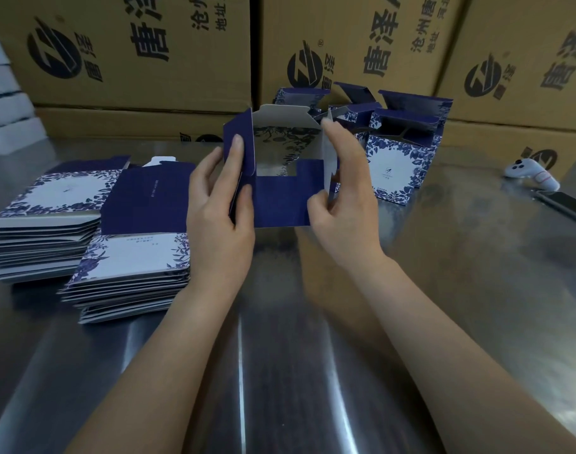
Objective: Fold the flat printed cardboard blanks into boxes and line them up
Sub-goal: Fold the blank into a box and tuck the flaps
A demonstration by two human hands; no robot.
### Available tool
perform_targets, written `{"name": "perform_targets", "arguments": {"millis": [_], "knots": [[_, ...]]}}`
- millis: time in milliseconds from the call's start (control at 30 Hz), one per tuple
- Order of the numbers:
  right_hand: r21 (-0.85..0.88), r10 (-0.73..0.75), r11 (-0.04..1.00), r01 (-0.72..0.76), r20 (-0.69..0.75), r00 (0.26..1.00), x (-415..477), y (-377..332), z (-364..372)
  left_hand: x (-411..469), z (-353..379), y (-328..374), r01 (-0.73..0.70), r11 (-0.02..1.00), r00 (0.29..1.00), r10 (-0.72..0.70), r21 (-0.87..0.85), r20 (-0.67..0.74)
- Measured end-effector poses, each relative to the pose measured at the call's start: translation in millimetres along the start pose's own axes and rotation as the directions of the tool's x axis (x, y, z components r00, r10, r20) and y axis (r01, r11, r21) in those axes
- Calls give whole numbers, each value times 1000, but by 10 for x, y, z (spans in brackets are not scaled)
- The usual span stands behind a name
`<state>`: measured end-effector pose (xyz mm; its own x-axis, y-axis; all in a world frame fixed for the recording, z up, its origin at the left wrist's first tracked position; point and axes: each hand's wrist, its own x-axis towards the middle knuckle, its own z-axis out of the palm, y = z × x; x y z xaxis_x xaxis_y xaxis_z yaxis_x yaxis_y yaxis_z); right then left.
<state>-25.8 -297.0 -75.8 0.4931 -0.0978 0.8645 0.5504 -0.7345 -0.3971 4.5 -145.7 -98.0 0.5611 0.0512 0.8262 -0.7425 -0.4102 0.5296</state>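
A half-formed box (280,198), dark blue outside and silvery inside, is held up above the steel table with its open end toward me. My left hand (219,204) grips its left wall, fingers on the blue side flap. My right hand (342,198) pinches the right wall between thumb and fingers. Two stacks of flat blue-and-white printed blanks lie at left, the near stack (132,270) and the far stack (47,224). Several folded boxes (401,158) stand upright with open lids behind my right hand.
The reflective steel table (280,355) stretches toward me. Large brown cartons (149,60) wall off the back. A white controller (531,175) and a dark phone (565,204) lie at right. White foam pieces (5,103) sit at far left.
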Motion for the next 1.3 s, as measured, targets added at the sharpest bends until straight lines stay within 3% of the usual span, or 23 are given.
{"name": "perform_targets", "arguments": {"millis": [167,300,467,767,933,1200,1300], "knots": [[-144,13,990,0,91,996,31,-19,-38,-5,14,-29,-72,997,997,72,22,-4],[-167,16,986,-7,56,998,53,-22,-60,-14,30,-50,-87,996,996,87,13,10],[-131,35,991,-30,35,999,56,-26,-60,-21,48,-38,-94,995,995,93,15,18],[-56,8,998,-6,29,1000,84,-20,-63,-45,39,73,45,999,990,-43,-10,132],[71,-47,996,48,-21,999,92,-12,-67,-43,43,105,61,998,993,-61,4,104],[258,4,966,8,-46,999,101,-5,-95,-20,41,69,77,997,996,-77,-5,55],[220,7,975,6,-54,999,109,5,-132,-18,39,62,75,997,996,-74,-15,56]]}}
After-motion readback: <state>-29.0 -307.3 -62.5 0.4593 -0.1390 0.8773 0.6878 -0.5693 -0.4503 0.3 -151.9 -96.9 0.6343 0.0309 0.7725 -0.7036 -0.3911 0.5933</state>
